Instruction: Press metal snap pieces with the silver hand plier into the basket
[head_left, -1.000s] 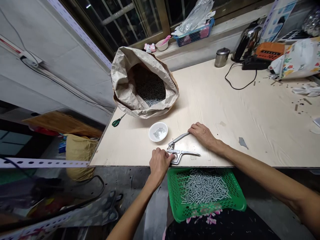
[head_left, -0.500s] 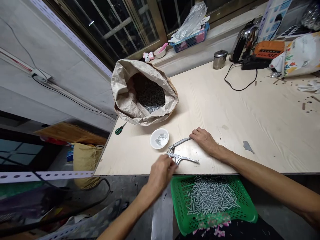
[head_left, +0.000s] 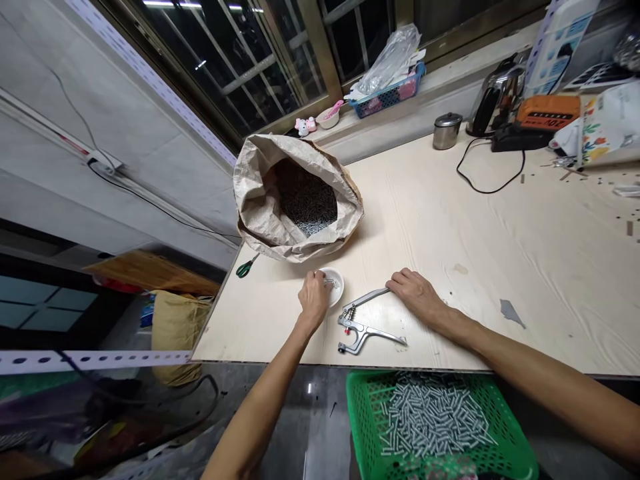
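My left hand (head_left: 315,295) is at the left rim of a small white bowl (head_left: 339,298), its curled fingers over the small metal pieces (head_left: 332,283) inside; whether it pinches one is hidden. On the table, silver hand pliers (head_left: 360,333) with a spring and a C-shaped jaw lie with their handles spread. My right hand (head_left: 411,289) has its fingers closed on the end of the upper handle. Below the table edge, a green basket (head_left: 363,427) holds many small silver metal pins or tubes (head_left: 435,417).
A large paper sack (head_left: 250,193) of dark and silvery small parts stands open behind the bowl. Green-handled scissors (head_left: 245,268) lie at the left edge. Farther back are a metal canister (head_left: 447,131), a kettle (head_left: 493,93) and a black cable (head_left: 480,191). A grey scrap (head_left: 511,312) lies to the right.
My left hand has moved from the pliers' jaw up to the bowl, leaving the jaw uncovered. My right hand still holds the upper handle. The whole view has shifted slightly.
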Action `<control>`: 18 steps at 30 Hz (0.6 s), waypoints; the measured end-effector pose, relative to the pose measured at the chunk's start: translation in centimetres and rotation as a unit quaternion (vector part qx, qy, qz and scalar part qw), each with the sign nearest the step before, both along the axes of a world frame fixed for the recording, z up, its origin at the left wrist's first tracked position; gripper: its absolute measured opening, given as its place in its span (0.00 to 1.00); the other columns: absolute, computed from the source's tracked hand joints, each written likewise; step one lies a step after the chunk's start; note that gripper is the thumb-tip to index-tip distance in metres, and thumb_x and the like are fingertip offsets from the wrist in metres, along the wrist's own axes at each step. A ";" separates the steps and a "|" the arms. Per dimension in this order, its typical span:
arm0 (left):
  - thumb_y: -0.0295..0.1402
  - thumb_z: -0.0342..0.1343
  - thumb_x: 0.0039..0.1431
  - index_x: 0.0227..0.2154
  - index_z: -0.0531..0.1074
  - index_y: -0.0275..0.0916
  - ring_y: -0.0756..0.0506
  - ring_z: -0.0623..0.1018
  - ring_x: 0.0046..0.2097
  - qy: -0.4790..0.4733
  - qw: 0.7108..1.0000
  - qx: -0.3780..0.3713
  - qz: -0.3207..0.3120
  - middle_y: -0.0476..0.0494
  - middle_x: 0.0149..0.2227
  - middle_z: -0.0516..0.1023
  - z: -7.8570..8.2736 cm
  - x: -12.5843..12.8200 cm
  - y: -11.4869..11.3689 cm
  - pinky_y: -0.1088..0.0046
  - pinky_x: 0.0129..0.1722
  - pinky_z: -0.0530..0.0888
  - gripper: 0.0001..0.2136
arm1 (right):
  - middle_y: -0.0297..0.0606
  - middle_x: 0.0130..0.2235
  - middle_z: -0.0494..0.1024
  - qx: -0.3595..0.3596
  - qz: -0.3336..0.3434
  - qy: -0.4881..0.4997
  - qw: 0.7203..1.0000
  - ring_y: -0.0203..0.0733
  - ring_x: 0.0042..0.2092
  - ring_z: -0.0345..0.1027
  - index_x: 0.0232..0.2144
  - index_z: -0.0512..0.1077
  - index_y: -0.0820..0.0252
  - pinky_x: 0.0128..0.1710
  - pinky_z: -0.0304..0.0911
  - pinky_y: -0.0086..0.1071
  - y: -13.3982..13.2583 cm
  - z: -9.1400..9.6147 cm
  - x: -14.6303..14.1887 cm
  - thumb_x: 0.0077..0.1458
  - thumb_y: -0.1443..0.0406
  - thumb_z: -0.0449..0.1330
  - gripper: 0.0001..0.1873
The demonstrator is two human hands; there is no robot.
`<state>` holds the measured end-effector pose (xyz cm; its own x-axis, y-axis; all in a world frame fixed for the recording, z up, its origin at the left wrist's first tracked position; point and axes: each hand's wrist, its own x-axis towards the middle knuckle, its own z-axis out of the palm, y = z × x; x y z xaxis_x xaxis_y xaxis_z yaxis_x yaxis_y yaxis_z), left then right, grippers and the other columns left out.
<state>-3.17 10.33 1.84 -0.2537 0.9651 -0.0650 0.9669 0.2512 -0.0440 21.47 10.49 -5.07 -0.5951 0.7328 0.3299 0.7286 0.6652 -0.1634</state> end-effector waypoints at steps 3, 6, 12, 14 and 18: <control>0.31 0.48 0.63 0.43 0.72 0.39 0.43 0.73 0.46 0.006 0.997 -0.028 -0.071 0.39 0.45 0.71 -0.5 -0.4 -0.2 0.71 0.38 0.69 0.10 | 0.37 0.34 0.72 0.006 -0.002 -0.005 1.000 0.42 0.38 0.61 0.33 0.71 0.60 0.34 0.55 0.32 0.1 -0.1 0.0 0.58 0.77 0.52 0.11; 0.29 0.48 0.62 0.38 0.74 0.36 0.42 0.73 0.46 0.009 0.992 -0.057 -0.113 0.38 0.42 0.73 -0.4 -1.1 -0.3 0.70 0.39 0.69 0.09 | 0.37 0.34 0.72 0.011 0.000 -0.005 1.000 0.42 0.38 0.61 0.33 0.71 0.60 0.34 0.55 0.33 0.2 -0.2 -0.1 0.58 0.77 0.52 0.11; 0.25 0.46 0.61 0.42 0.74 0.32 0.44 0.75 0.42 -0.028 0.991 -0.036 -0.123 0.36 0.40 0.75 0.5 -1.9 -0.8 0.70 0.41 0.70 0.13 | 0.37 0.34 0.72 0.006 0.002 -0.008 1.000 0.42 0.38 0.61 0.33 0.70 0.60 0.34 0.55 0.33 0.3 0.0 -0.1 0.59 0.76 0.52 0.11; 0.27 0.47 0.61 0.42 0.75 0.34 0.44 0.75 0.42 -0.087 0.988 0.006 -0.126 0.38 0.39 0.75 0.8 -1.9 -1.3 0.71 0.41 0.70 0.13 | 0.38 0.34 0.72 0.001 0.003 -0.010 1.000 0.42 0.38 0.60 0.33 0.70 0.60 0.34 0.55 0.33 0.3 0.2 -0.1 0.58 0.77 0.51 0.11; 0.28 0.50 0.57 0.34 0.77 0.36 0.47 0.76 0.33 -0.226 0.971 0.038 -0.064 0.41 0.36 0.76 1.3 -2.2 -2.4 0.71 0.36 0.72 0.10 | 0.39 0.35 0.72 -0.018 0.003 -0.005 1.000 0.43 0.39 0.61 0.33 0.70 0.59 0.34 0.55 0.33 0.1 0.3 0.1 0.58 0.77 0.50 0.12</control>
